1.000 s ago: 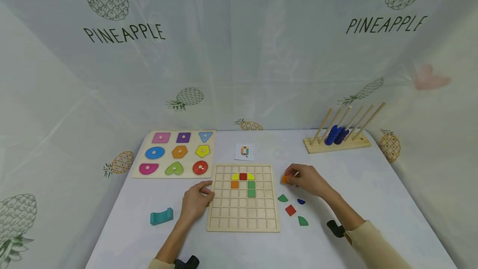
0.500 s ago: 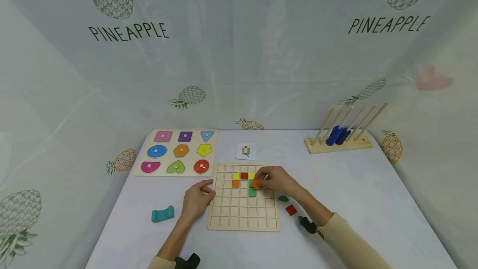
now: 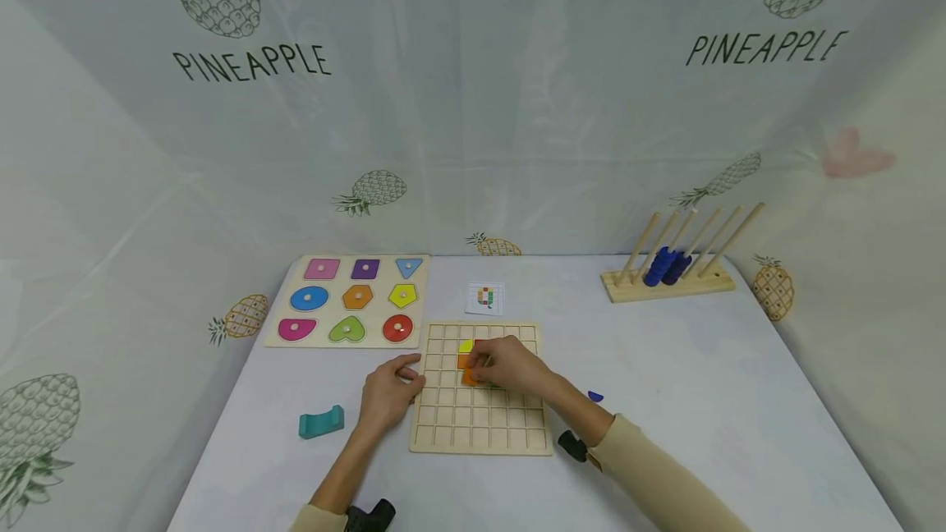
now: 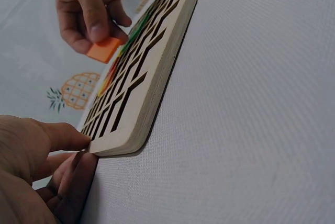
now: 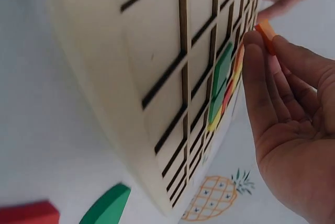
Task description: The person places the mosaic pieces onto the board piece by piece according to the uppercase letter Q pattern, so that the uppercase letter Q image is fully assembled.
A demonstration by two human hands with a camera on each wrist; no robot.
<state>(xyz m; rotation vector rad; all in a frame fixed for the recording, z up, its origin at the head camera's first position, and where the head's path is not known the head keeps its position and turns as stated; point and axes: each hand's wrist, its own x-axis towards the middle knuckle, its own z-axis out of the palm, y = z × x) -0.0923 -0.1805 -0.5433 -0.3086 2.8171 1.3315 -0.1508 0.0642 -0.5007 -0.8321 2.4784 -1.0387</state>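
Note:
Thumb and fingertips of my right hand [image 3: 510, 364] pinch an orange square tile [image 4: 103, 50] over the wooden grid board [image 3: 480, 443], left of its middle. That tile looks tilted and just above the cells. Straight fingers of my left hand [image 3: 389, 395] touch the board's left edge. On the board sit a yellow tile [image 3: 466, 346], another orange tile [image 3: 462, 361] and green tiles [image 5: 222, 69]; my right hand covers part of this pattern in the head view. Beside the board lie a red tile [image 5: 29, 213] and a green quarter-round tile [image 5: 107, 205].
A small pattern card [image 3: 484, 299] lies behind the board. At the back left is a shape puzzle board [image 3: 336, 286]; at the back right stands a peg stand [image 3: 668, 292] with blue rings. A teal curved block [image 3: 321, 423] lies left, a blue tile [image 3: 595, 396] right.
My right hand has carried the orange tile leftward from the table right of the board, across the green tiles, to the left part of the grid. The left hand stays at the edge.

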